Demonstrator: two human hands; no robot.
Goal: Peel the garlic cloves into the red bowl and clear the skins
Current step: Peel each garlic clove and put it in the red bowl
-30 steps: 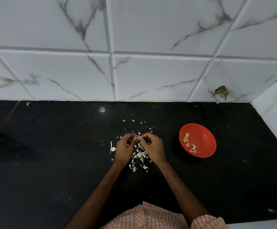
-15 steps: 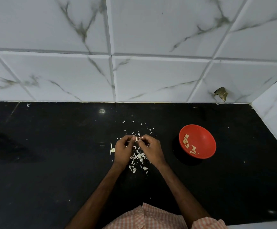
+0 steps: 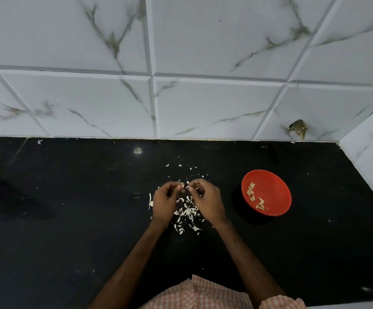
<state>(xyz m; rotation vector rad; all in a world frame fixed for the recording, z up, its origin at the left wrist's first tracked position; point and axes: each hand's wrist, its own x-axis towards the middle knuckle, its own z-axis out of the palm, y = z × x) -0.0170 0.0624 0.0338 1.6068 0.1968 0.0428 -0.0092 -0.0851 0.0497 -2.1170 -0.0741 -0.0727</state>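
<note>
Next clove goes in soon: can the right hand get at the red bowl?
Probably yes. The right hand is beside the red bowl, with only bare black counter between them.

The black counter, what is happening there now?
A person is peeling garlic over the counter. The left hand and right hand meet at their fingertips, pinching a small clove. Loose skins lie scattered under the hands. The red bowl, to the right, already holds several peeled cloves.
</note>
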